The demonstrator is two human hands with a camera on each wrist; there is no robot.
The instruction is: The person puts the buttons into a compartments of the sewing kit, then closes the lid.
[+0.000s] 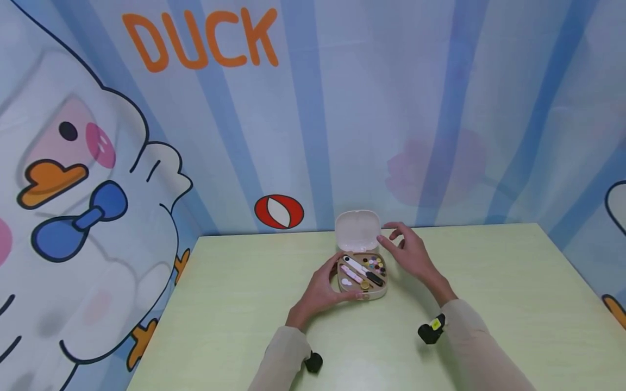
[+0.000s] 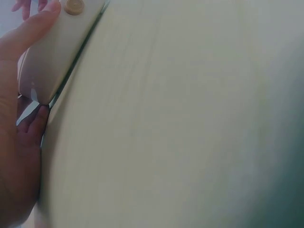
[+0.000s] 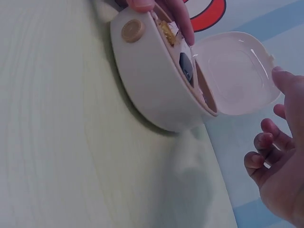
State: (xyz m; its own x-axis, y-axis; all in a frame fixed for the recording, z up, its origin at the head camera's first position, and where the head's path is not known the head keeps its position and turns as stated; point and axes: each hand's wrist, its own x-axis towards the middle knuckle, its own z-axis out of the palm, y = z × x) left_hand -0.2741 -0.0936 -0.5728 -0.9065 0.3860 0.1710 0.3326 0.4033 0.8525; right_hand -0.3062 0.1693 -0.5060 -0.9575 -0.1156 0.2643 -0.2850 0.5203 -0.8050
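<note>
Here, green table (image 1: 489, 282), duck-print wall (image 1: 146, 136)

The sewing box (image 1: 363, 274) looks like smooth beige plastic with a soft sheen, and its raised lid (image 1: 357, 230) is a paler, slightly see-through plastic. A brass-coloured round clasp (image 3: 132, 30) sits on its front. The desk (image 1: 489, 304) has a matt, pale green wood-grain surface.
</note>
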